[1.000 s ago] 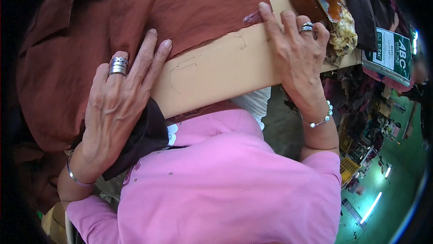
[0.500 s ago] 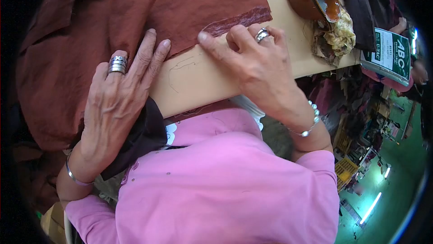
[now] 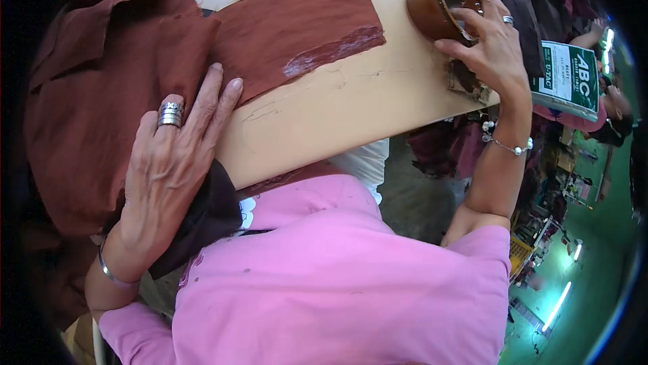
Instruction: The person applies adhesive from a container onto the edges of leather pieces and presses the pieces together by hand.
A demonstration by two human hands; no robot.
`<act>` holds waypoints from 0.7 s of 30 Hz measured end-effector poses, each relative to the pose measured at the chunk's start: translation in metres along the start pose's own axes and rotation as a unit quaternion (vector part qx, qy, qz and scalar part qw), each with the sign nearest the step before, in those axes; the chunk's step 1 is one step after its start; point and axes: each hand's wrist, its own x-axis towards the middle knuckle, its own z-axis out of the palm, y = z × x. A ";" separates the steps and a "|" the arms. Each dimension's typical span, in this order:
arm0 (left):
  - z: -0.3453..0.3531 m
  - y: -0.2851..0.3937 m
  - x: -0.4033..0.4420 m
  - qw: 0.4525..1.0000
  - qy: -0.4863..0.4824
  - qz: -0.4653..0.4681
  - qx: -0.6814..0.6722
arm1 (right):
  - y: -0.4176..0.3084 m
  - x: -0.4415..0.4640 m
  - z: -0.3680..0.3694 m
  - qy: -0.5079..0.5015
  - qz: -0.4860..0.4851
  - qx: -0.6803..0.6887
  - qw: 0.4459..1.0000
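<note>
My left hand [image 3: 172, 145] lies flat with its fingers stretched out on reddish-brown cloth [image 3: 135, 61], near the table edge. To its right a flat panel of the same cloth [image 3: 290, 24] lies on the table, with a whitish smear [image 3: 331, 51] along its near edge. My right hand [image 3: 496, 58] is at a brown bowl [image 3: 426, 10] at the far right of the table. Its fingers are apart, with the index finger reaching over the rim into the bowl and the thumb in front. The bowl is tilted, and the hand covers part of its inside.
The beige tabletop [image 3: 324, 115] carries a few loose threads. A green and white ABC packet [image 3: 570, 81] is beyond its right end, beside dark cloth [image 3: 516, 14]. Another person [image 3: 611, 108] is at the far right. Below the table are cloth scraps [image 3: 445, 152].
My right hand has left the smeared edge of the cloth panel and moved right to the bowl. My left hand has stayed in place on the cloth.
</note>
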 end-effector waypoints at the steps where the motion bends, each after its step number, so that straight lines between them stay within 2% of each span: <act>1: 0.000 0.000 0.000 1.000 -0.001 0.003 0.006 | -0.003 0.001 -0.008 -0.023 0.029 0.083 0.996; 2: 0.000 0.000 0.000 1.000 -0.002 0.006 0.011 | 0.002 0.001 -0.011 0.060 -0.057 0.045 0.996; 9: 0.002 0.002 -0.001 1.000 -0.009 -0.004 0.008 | -0.063 -0.026 -0.025 0.119 0.007 -0.118 0.986; 11: 0.000 0.003 -0.003 0.999 -0.033 -0.012 0.002 | -0.120 -0.034 -0.012 0.104 -0.029 -0.008 0.994; 12: 0.000 0.003 -0.003 0.999 -0.034 -0.011 0.000 | -0.134 -0.034 0.001 0.091 -0.065 0.089 0.990; 13: 0.001 0.003 -0.003 0.999 -0.034 -0.011 -0.003 | -0.150 -0.036 0.001 0.035 -0.077 0.132 0.988; 16: 0.004 0.004 -0.005 0.999 -0.030 -0.019 -0.014 | -0.169 -0.035 0.023 0.015 -0.105 0.329 0.938; 17: 0.004 0.005 -0.005 0.999 -0.029 -0.021 -0.019 | -0.173 -0.035 0.027 0.018 -0.106 0.329 0.938; 20: 0.001 0.004 -0.004 0.999 -0.027 -0.018 -0.010 | -0.180 -0.036 0.022 0.009 -0.076 0.132 0.988; 21: 0.002 0.004 -0.005 1.000 -0.025 -0.017 -0.009 | -0.184 -0.038 0.022 0.007 -0.078 0.108 0.991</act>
